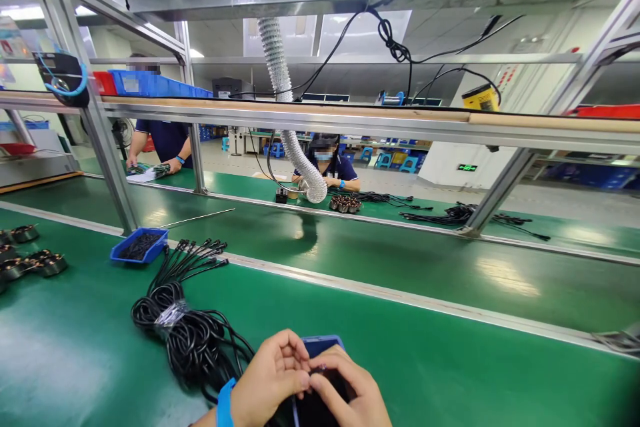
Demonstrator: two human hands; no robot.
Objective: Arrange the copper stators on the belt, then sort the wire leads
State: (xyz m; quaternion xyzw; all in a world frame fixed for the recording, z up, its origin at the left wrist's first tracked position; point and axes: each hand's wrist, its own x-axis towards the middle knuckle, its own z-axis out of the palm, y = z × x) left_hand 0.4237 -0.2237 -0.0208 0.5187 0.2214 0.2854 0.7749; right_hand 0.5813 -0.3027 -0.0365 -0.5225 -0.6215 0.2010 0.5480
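My left hand [273, 377], with a blue band on its wrist, is closed, thumb against fingers, at the bottom centre. Beside it my right hand [350, 383] is pinched, its fingertips meeting those of the left. Something small and dark shows between the fingertips, too small to make out. Both hands are over a blue bin [323, 345] with dark contents, partly hidden by them. A bundle of black cables [193, 340], tied with clear wrap, lies left of my hands, its connector ends fanned out behind it.
A small blue tray [139, 245] of black parts stands behind the cables. Wound copper coils [37, 263] lie at the far left. A metal frame post [107, 127] and shelf rise ahead. Across the bench, two people work near a flexible duct [280, 73] and more cables.
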